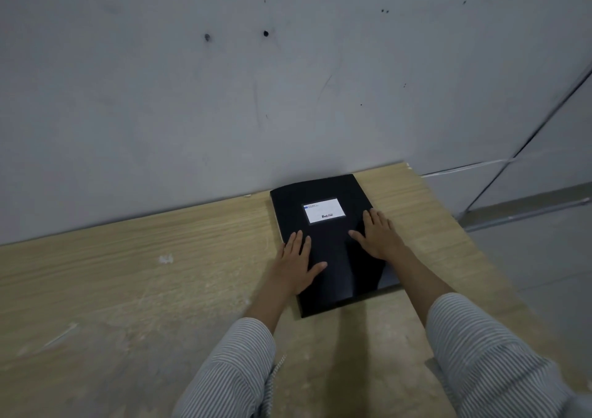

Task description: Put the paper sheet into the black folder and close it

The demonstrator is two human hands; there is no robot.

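Pretty dim, flat light overall; soft glare streak on the black folder [333, 241], wall [224, 81] looks murky, edges bend and blur, striped sleeves [480, 353] smeared.

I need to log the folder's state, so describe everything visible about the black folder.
The black folder lies flat and closed on the wooden table, near the wall, turned slightly askew. Its cover looks smooth and glossy, with a white label bearing small print on the far half. The left hand and right hand rest palm-down on it. No paper sheet shows.

Scuffed grey wall [224, 97] with dark specks, light wooden table [128, 273], dim light
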